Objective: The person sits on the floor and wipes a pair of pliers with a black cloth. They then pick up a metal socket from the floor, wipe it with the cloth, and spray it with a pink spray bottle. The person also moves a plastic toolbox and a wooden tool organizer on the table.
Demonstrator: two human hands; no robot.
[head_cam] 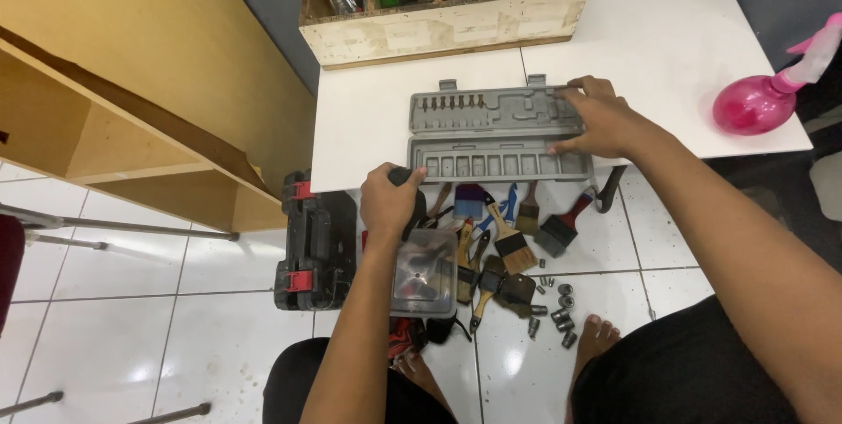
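An open grey plastic socket-set case [495, 136] lies on a white table [368, 126], with a row of bits in its far half and empty slots in its near half. My right hand [601, 117] rests flat on the case's right end. My left hand [388, 200] is closed around a dark-handled tool at the table's front edge, just left of the case. Loose metal sockets [558, 306] lie on the tiled floor below, near my bare foot.
A wooden crate of hand tools [443, 21] stands at the table's back. A pink spray bottle [761, 99] sits at the right edge. On the floor are paintbrushes [509, 244], a clear plastic box [424, 275] and a black case with red latches [311, 244]. A wooden shelf stands left.
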